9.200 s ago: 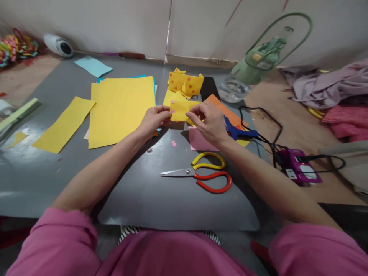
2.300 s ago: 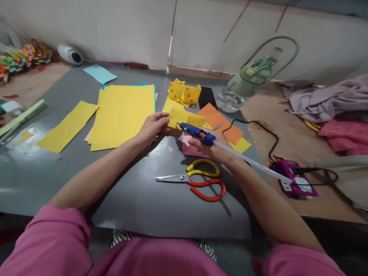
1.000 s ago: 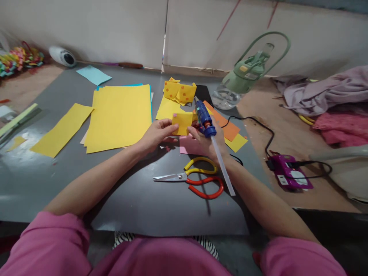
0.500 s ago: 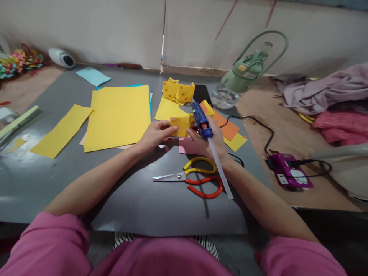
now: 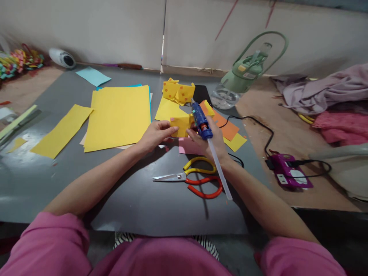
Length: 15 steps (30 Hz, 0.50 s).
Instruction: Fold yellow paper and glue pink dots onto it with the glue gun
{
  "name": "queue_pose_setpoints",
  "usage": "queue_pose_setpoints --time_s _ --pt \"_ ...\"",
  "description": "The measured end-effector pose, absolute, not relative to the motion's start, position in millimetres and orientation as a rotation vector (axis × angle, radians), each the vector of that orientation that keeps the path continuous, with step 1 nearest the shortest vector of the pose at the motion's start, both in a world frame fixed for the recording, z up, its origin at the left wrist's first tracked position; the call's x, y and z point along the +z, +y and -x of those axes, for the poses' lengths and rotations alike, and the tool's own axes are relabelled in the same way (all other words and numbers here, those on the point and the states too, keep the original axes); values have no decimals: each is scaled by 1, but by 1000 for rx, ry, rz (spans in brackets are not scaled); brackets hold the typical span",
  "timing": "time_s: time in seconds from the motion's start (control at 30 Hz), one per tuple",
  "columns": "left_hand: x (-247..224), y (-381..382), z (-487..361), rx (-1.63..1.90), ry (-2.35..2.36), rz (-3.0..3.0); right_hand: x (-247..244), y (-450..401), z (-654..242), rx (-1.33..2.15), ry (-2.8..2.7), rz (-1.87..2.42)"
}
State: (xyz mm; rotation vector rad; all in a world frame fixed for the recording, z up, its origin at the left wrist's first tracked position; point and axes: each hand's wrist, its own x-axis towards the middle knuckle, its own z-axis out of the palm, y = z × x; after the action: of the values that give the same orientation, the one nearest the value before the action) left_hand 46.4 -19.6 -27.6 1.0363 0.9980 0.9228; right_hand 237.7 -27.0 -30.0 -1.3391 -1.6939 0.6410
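My left hand (image 5: pixel 156 134) pinches the left end of a small yellow paper piece (image 5: pixel 180 127) that has a pink spot at its upper left corner. My right hand (image 5: pixel 214 142) holds a blue glue gun (image 5: pixel 201 120) with a long clear glue stick out of its back, and its thumb also touches the paper's right edge. Some fingers of the right hand are hidden behind the gun. Behind the hands stand folded yellow paper pieces with orange spots (image 5: pixel 178 92). Scissors (image 5: pixel 179 176) with yellow and red handles lie nearer to me, below the hands.
Left of centre lies a stack of yellow sheets (image 5: pixel 120 115), with a yellow strip (image 5: pixel 61 132) beside it. A green-topped bottle (image 5: pixel 241 74) stands at the back right. A black cord runs to a purple power strip (image 5: pixel 290 170). Orange paper (image 5: pixel 228 128) lies right of the gun.
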Motion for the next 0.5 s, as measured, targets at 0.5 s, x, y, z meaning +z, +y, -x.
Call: queue_pose_setpoints --time_s 0.5 --pt "-30 -17 -46 955 940 -995 -27 -26 -236 660 -1609 1434"
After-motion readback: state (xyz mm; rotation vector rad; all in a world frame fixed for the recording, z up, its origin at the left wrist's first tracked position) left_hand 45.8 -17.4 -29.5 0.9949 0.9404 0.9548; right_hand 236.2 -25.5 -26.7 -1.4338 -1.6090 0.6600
